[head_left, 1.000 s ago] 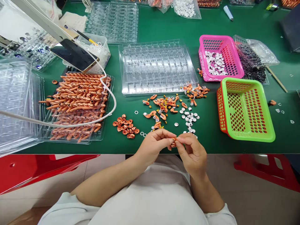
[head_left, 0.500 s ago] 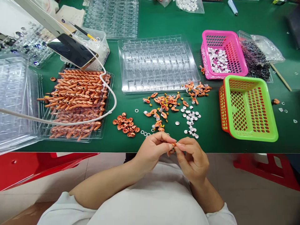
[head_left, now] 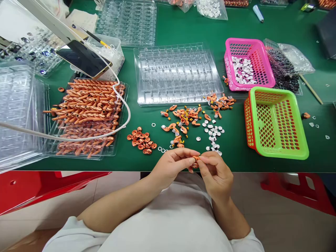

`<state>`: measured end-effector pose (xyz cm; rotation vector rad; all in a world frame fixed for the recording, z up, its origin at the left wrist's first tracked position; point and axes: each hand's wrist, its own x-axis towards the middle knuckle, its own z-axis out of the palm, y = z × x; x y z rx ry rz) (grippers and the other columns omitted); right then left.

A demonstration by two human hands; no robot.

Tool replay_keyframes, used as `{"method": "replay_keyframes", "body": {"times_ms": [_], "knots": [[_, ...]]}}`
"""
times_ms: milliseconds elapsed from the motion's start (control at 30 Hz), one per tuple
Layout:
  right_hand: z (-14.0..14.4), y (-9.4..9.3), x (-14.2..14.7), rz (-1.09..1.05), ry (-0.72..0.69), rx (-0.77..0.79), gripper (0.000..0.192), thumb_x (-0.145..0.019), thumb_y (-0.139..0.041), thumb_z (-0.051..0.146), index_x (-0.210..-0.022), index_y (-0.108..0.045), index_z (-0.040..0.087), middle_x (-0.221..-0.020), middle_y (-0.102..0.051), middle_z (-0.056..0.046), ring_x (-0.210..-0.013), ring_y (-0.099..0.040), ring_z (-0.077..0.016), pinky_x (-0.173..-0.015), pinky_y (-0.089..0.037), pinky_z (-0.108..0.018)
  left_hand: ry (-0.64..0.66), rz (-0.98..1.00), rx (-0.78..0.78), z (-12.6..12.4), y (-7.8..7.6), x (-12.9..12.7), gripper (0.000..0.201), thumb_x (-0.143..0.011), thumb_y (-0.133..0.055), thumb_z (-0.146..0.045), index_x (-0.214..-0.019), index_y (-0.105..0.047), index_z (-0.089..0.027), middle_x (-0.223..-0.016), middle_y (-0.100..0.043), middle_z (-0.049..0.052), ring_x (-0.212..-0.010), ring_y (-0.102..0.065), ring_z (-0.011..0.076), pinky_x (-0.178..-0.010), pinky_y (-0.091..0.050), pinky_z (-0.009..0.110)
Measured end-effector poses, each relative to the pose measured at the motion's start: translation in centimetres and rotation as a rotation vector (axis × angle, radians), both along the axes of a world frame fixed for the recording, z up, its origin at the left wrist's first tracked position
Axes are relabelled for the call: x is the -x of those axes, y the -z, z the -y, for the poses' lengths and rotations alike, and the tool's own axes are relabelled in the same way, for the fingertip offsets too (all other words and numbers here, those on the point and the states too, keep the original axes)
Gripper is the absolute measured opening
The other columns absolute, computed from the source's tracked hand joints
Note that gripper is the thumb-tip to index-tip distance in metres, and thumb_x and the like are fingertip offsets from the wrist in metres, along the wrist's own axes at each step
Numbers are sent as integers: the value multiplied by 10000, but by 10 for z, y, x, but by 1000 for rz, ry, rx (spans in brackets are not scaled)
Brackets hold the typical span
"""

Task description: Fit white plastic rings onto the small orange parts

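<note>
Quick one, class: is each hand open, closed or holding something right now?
Left hand: closed, pinching a small orange part at the fingertips.
Right hand: closed, fingertips pinched at the same part.

The pinched orange piece (head_left: 195, 165) shows more than 0.5 seconds ago.

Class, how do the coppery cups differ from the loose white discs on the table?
The cups are coppery; the discs are white. The cups are hollow, whereas the discs look flat. The cups lie nearer the left hand, the discs nearer the right hand. Both lie loose on the green table.
</note>
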<state>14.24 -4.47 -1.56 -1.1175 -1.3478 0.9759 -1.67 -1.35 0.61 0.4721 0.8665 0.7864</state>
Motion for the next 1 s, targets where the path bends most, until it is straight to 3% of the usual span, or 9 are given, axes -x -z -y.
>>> {"method": "replay_keyframes", "body": {"times_ms": [433,600,700,867,1000], "knots": [[1,0,0,28,4,26,226,-888,-620,82,-1020,-665,259,-893,-637,-39,-817,-636,-182,-659,-555,-323,-5,-44,25,-3,3,1,123,-712,-779,-178,-830,-785,-144,-736,-720,48,-692,-634,141,-602,-505,232],[1,0,-1,-13,-29,95,193,-889,-611,91,-984,-657,253,-889,-618,-36,-826,-623,-174,-667,-547,-307,8,-116,-14,-3,3,0,89,-716,-738,-157,-796,-777,-153,-709,-705,30,-600,-591,110,-581,-487,230],[0,-2,0,-3,-48,166,170,-887,-603,102,-966,-640,248,-907,-606,-35,-852,-619,-174,-690,-547,-304,-11,-259,-142,0,1,-2,99,-736,-713,-154,-807,-781,-166,-752,-711,43,-646,-611,136,-618,-505,255],[-3,-6,4,49,29,154,148,-866,-606,107,-925,-605,243,-935,-613,-35,-899,-627,-177,-713,-558,-292,-31,-549,-536,6,-3,-5,187,-822,-654,-139,-928,-796,-200,-844,-736,74,-794,-649,185,-777,-505,300],[-6,-7,5,48,58,164,142,-867,-590,113,-922,-600,244,-938,-609,-31,-872,-635,-171,-676,-570,-276,24,-513,-506,5,-5,-3,215,-867,-636,-194,-1014,-790,-224,-896,-749,79,-808,-668,191,-763,-529,298]]}}
